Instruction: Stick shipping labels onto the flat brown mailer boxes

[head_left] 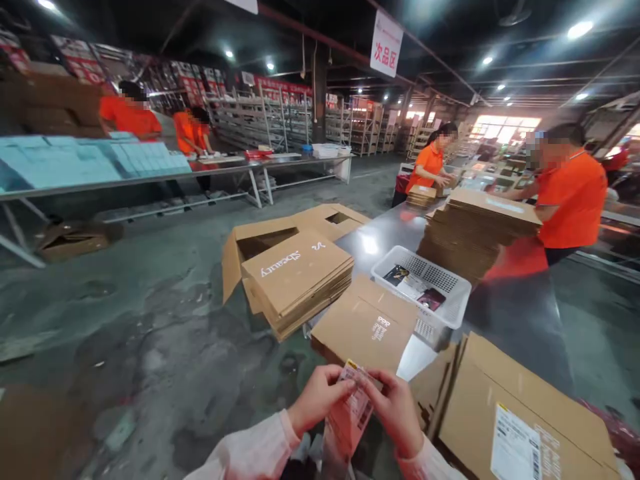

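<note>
A printed shipping label [356, 408] with a yellow corner is pinched between my two hands, low in the middle of the head view. My left hand [316, 398] grips its left edge with thumb and fingers. On the opposite side, my right hand [397, 407] pinches the label near its top. The label hangs down toward me, its lower end blending into a pale strip. Just beyond my fingers lies a stack of flat cardboard boxes [365, 317] with white print. To the right leans a cardboard box [480, 393] bearing a white shipping label [515, 445].
A white plastic basket [454, 293] with small packages stands on the metal table [537, 320]. Behind it rises a tall cardboard stack [465, 233]. More flattened boxes [300, 267] lie at the left, beside an open carton [231, 267]. Several co-workers in orange shirts stand at tables.
</note>
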Demonstrator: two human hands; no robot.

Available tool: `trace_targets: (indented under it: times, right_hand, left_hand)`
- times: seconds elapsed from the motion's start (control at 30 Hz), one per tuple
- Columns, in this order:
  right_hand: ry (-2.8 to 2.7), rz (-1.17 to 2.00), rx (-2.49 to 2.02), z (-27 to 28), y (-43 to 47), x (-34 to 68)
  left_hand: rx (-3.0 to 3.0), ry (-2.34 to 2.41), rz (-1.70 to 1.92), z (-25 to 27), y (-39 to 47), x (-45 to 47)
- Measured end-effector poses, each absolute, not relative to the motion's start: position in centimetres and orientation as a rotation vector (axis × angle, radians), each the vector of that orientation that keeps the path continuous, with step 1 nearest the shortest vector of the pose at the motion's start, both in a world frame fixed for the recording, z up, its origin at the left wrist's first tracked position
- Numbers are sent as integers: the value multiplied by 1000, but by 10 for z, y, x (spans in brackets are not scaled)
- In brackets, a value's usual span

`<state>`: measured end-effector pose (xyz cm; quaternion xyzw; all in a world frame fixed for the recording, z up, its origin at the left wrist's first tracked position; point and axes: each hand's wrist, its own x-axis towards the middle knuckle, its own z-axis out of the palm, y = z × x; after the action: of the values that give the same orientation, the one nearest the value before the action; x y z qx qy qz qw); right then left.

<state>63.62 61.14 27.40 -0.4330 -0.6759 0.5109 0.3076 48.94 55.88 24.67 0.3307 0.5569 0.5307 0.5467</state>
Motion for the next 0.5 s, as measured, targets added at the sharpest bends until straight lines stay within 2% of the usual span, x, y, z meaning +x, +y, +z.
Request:
trace_targets:
  times: [0.2, 0.3, 0.4, 0.5]
  right_hand:
    - [-1884, 1365, -1199, 272, 625, 614]
    - [-1868, 1350, -1226, 254, 643, 607]
    - [-2001, 1030, -1264, 234, 686, 599]
    - [-2062, 745, -1400, 219, 741, 589]
  left_hand:
    - [598, 1466, 1471, 216, 565, 489]
    - [511, 1345, 1442, 209, 575, 481]
    - [482, 1083, 1276, 199, 582, 467]
    - [480, 1015, 1140, 174, 579, 456]
